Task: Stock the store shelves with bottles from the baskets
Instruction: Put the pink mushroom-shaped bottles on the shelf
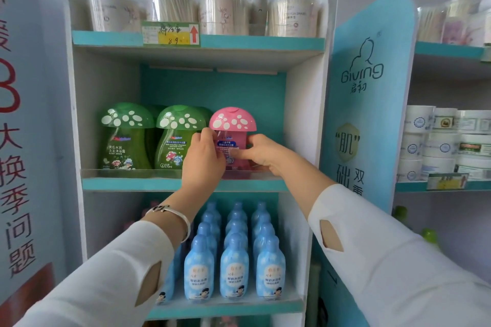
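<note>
Far left: poster [16, 141], red characters on a pale ground. Next: shelf unit [75, 114], white sides, teal edges. Top shelf [106, 38]: clear swab tubs [170, 5] in a row; price tag [171, 34] with a red arrow clipped to the front edge. Middle shelf [127, 184]: green bottles [125, 138], spotted mushroom caps, two upright side by side at the front left behind a clear lip, more behind them. Just beside these on the right: pink bottle [232, 119], same mushroom cap, upright at the front of the middle shelf, base hidden by hands and lip, so cannot tell whether set down. Left grip [204, 159] curled round the pink bottle's left side; bracelet [172, 216] on the wrist. Right grip [261, 155] clasped on its right side, thumb across the label. Lower shelf [225, 310]: blue bottles [233, 260], upright, three files running front to back. Right of the unit: blue panel [369, 87] marked "Giving". Far right: second shelving with stacked white jars [438, 141].
</note>
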